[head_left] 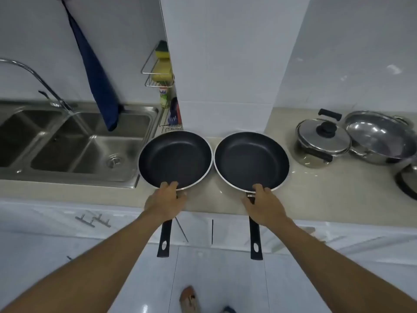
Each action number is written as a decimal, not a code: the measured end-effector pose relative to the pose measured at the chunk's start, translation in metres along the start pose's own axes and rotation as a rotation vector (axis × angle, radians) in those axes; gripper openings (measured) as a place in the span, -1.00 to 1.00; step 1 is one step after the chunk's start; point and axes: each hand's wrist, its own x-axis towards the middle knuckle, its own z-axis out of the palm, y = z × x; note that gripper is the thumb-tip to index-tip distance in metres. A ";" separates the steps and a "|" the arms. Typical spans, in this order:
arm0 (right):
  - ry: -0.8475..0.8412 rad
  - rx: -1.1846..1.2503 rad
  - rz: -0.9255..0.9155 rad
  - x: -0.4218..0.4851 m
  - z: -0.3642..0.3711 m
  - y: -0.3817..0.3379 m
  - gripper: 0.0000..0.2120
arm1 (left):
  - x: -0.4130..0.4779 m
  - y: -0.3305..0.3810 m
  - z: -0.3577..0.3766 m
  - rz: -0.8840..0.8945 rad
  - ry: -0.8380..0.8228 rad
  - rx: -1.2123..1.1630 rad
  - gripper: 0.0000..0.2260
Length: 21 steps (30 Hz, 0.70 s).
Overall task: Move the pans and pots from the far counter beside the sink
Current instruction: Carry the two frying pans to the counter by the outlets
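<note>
Two black non-stick frying pans sit side by side on the beige counter (316,188), just right of the sink (67,154). My left hand (165,201) grips the handle of the left pan (174,160) where it meets the rim. My right hand (262,203) grips the handle of the right pan (251,161) the same way. Both black handles stick out over the counter's front edge. Farther right stand a lidded steel pot (322,141) and an open steel pan (381,138).
A double steel sink with a curved tap (33,77) fills the left. A blue cloth (94,75) hangs over it. A wire rack (160,68) with sponges and a bottle is on the wall corner. Another dark pan edge (408,184) shows at far right.
</note>
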 end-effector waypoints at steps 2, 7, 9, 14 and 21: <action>0.016 0.020 0.033 0.001 0.008 0.002 -0.59 | 0.004 -0.004 0.006 -0.007 -0.012 0.000 -0.58; 0.035 0.048 0.059 0.004 0.030 0.010 -0.61 | 0.013 -0.015 0.025 0.021 -0.027 0.032 -0.67; 0.070 0.070 0.065 0.006 0.036 0.012 -0.61 | 0.016 -0.018 0.030 0.015 0.008 0.020 -0.69; 0.097 0.159 0.100 0.013 0.047 0.012 -0.65 | 0.024 -0.028 0.039 -0.006 0.032 -0.035 -0.78; 0.117 0.314 0.227 0.022 0.063 0.013 -0.69 | 0.031 -0.033 0.052 -0.068 -0.025 -0.275 -0.73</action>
